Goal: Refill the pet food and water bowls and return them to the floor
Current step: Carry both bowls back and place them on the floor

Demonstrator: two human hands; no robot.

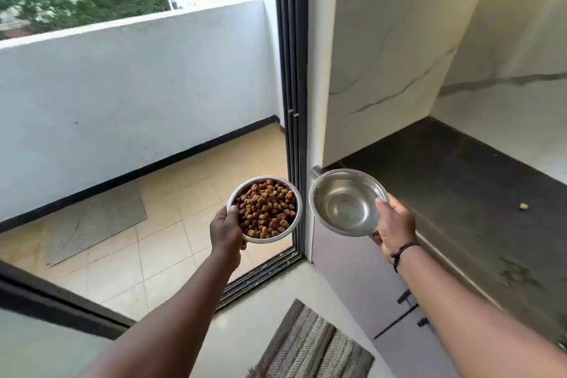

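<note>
Outstretched at the centre of the frame, a person's two bare arms hold a pair of steel bowls in the air before an open sliding door. The left hand (226,232) grips the food bowl (264,209) by its near-left rim, thumb over the edge and fingers curled beneath; brown kibble (266,209) fills it nearly to the brim. Just right of it, close to it but apart, the right hand (394,225) clamps the water bowl (347,202) at its right rim, thumb on top and fingers wrapped under. That bowl tilts slightly toward the camera; its shiny inside may hold clear water, though this cannot be told for certain. A dark band (400,253) circles the right wrist.

Behind the bowls, the black door frame (293,70) runs down the middle of the frame. To its left lies a tiled balcony floor (159,224) with a grey mat (95,219) and a white parapet wall (132,86). At right sits a dark countertop (460,181), with one stray kibble piece (524,206) on it. A striped rug (310,347) lies at lower centre.
</note>
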